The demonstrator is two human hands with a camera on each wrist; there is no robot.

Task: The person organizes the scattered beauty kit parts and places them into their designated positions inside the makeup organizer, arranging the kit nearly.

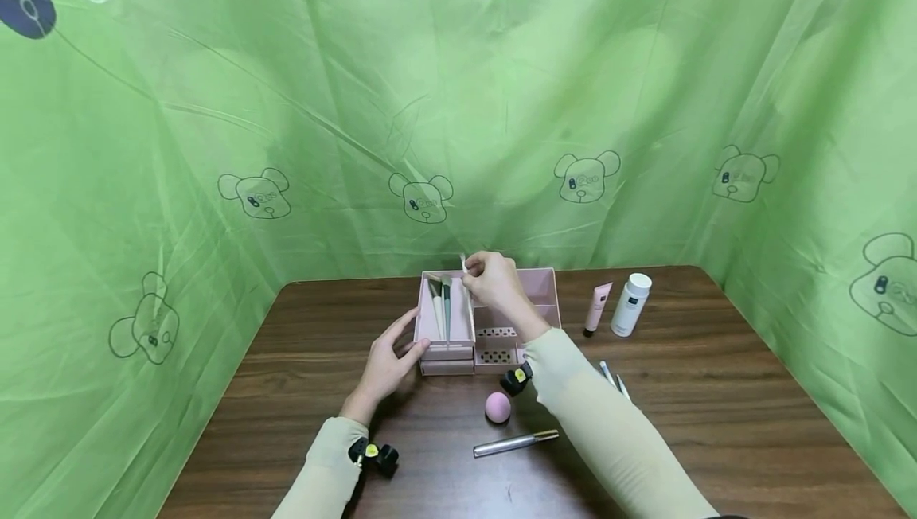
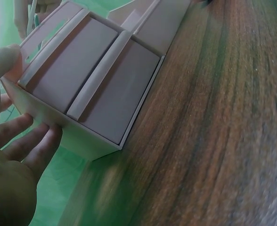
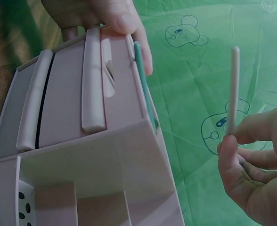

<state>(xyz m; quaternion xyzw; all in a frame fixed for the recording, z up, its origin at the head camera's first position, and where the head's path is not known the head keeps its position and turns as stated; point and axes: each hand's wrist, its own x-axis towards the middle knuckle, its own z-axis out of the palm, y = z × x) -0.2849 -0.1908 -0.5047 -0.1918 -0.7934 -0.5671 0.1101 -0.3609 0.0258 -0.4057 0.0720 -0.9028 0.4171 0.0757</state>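
Observation:
A pink makeup organizer (image 1: 446, 348) with two drawers (image 2: 115, 89) in its left part stands at the back of the table. My left hand (image 1: 384, 360) steadies it at its left front corner, thumb over the top edge and fingers (image 2: 42, 148) against the side wall. Above the organizer, my right hand (image 1: 494, 279) pinches a makeup brush with a pale handle (image 3: 234, 84) between thumb and fingertips. The brush head points up and the handle down. On the shallow top lie a green-handled brush (image 1: 447, 314) and a white-handled brush (image 1: 438, 314).
A pink sponge (image 1: 497, 407) and a silver tube-like stick (image 1: 514, 443) lie in front of the organizer. To its right stand a pink tube (image 1: 597, 310) and a white bottle (image 1: 631, 306). Slim pale sticks (image 1: 622, 385) lie by my right sleeve. Green curtain (image 1: 458, 145) surrounds the table.

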